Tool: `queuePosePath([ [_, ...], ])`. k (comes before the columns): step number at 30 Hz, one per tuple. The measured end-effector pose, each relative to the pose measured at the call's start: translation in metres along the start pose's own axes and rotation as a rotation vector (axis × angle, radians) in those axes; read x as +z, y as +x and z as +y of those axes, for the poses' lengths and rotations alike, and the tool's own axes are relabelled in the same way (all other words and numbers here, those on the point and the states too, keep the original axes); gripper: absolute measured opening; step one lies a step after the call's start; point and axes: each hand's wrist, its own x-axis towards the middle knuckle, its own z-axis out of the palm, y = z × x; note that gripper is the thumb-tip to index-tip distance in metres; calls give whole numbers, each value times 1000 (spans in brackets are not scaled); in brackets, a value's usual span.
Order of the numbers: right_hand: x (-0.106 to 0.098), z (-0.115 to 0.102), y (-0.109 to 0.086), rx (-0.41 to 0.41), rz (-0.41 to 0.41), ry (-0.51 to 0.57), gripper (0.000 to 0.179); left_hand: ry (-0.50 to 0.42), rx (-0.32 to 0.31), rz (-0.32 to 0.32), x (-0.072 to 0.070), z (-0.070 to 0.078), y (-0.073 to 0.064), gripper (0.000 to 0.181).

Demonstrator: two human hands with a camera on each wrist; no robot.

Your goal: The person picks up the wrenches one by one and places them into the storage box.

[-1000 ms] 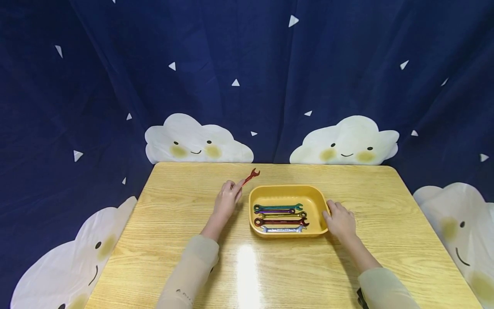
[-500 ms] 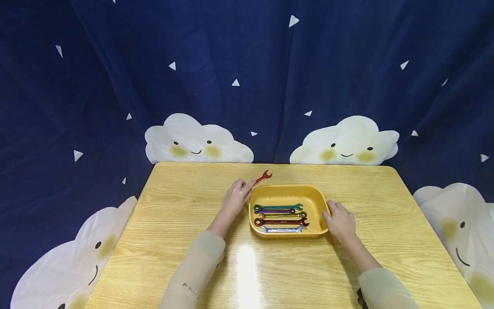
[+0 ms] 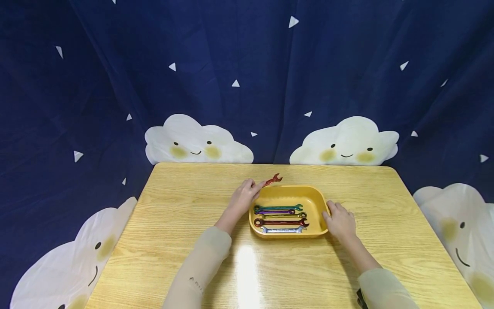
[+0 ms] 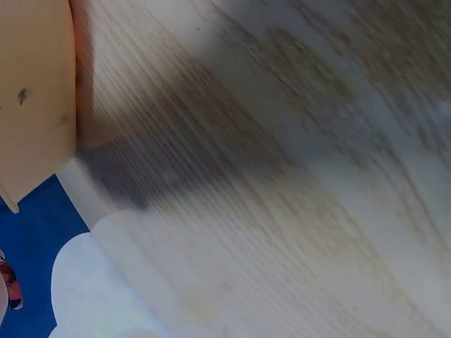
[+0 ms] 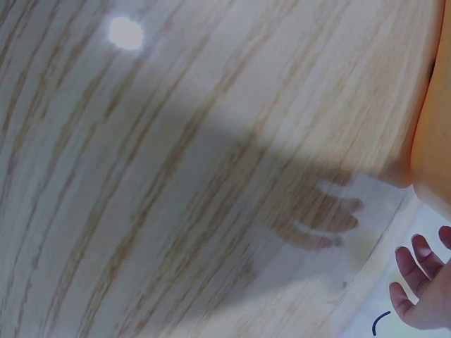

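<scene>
My left hand [image 3: 244, 196] pinches a red wrench [image 3: 272, 180] at the far left corner of a yellow plastic bin [image 3: 314, 201], its open-ended jaw pointing right, above the far rim. A short red piece of that wrench [image 4: 10, 282] shows at the edge of the left wrist view. At the bin's right end, my right hand [image 3: 341, 221] holds the rim, thumb over the wall. Inside lie a teal wrench [image 3: 278, 207], a purple wrench [image 3: 275, 211], a gold wrench [image 3: 285, 215], a dark red wrench [image 3: 281, 222] and a silver wrench [image 3: 283, 230], roughly side by side.
The bin stands on a light wooden table [image 3: 185, 206] with a bright reflection in front of it. Behind and at the sides hangs a dark blue curtain [image 3: 266, 86] with white clouds and triangles.
My left hand has moved right with the red wrench, from left of the bin to above its far left corner. The right hand and the bin have stayed still.
</scene>
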Motion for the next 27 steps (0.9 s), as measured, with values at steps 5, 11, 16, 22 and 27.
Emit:
queuePosePath([
  [5, 0, 0, 0, 7, -8, 2, 43, 11, 56, -18, 4, 4, 5, 30],
  [11, 0, -1, 0, 6, -8, 1, 43, -2, 113, -41, 8, 11, 11, 30],
  [16, 0, -1, 0, 2, -4, 3, 42, 31, 155, -56, 10, 15, 15, 30],
  [22, 0, 0, 1, 2, -1, 4, 42, 54, 185, -135, 13, 19, 18, 34],
  [27, 1, 1, 1, 1, 0, 6, 42, 57, 205, -165, 16, 24, 19, 39],
])
